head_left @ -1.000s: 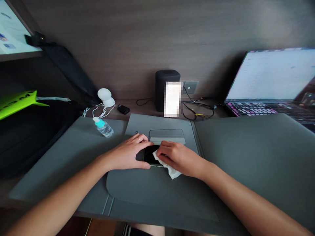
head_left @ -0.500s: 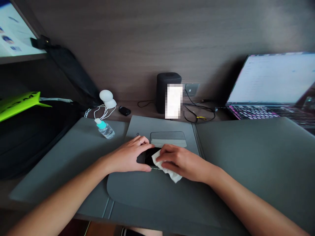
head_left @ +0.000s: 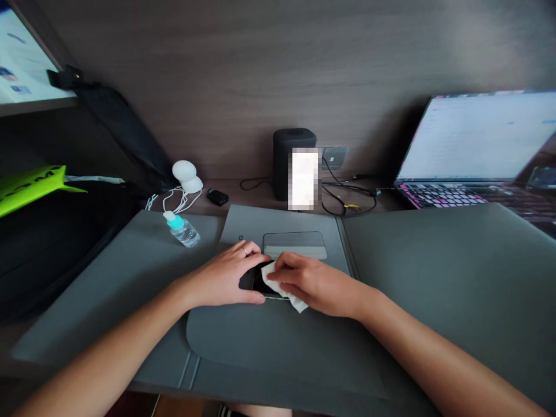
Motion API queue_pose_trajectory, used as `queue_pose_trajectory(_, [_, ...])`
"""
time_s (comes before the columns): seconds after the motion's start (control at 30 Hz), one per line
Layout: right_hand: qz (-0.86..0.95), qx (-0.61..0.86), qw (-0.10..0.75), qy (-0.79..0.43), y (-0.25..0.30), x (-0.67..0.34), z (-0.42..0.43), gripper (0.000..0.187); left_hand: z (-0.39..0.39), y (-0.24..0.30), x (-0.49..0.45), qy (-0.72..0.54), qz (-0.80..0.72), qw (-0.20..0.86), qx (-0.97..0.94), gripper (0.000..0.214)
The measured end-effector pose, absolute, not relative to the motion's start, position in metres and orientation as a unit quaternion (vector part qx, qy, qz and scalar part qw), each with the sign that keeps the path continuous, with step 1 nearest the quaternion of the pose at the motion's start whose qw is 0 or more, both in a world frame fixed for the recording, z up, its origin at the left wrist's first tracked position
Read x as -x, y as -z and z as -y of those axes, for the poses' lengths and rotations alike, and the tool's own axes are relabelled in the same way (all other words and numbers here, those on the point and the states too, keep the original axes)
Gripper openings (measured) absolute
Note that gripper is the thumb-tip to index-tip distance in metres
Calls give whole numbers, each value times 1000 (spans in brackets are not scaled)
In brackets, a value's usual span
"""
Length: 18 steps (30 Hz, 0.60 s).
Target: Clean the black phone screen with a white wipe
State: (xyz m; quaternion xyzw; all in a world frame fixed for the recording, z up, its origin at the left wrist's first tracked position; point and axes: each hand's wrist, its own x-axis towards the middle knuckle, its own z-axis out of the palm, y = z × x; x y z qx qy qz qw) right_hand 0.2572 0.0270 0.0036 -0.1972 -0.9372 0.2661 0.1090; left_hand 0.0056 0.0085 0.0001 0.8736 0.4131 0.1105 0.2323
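A dark phone [head_left: 260, 279] with a thin pale-green edge lies flat on the grey mat [head_left: 260, 341]. My left hand [head_left: 230, 275], a ring on one finger, braces it between thumb and fingers at the near and far edges. From the right, my right hand [head_left: 308, 281] pinches a crumpled white tissue [head_left: 273, 281] and presses it on the phone's dark surface. The tissue and my right hand hide the phone's right part. Just beyond the phone lies a flat, pale rectangular piece with a dark outline [head_left: 295, 245].
At the left stands a tilted-looking clear spray bottle [head_left: 186, 233] with a turquoise collar. Behind are a white round device [head_left: 185, 171], a small black object [head_left: 217, 197], a black speaker [head_left: 281, 168] and loose cables [head_left: 365, 200]. An open laptop [head_left: 473, 145] stands at the right, a black bag [head_left: 52, 249] at the left.
My right hand and the tissue have shifted slightly left over the phone. The tissue's loose corner sits a little higher. My left hand keeps its grip; the whole view has shifted slightly.
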Motion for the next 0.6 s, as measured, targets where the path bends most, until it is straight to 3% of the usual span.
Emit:
queue_pose_trajectory(0.17, [935, 172, 88, -297, -4, -258, -25, 35, -8, -1, -6, -107, -414, 233, -874, 62])
queue_pose_trajectory(0.33, [944, 171, 128, -253, 1, -252, -25, 31, -9, 2, -6, -104, -417, 222, -875, 58])
queue_pose_trajectory(0.6, [955, 184, 115, -203, 0, -249, -23, 30, -8, 0, -9, -92, -424, 225, -873, 57])
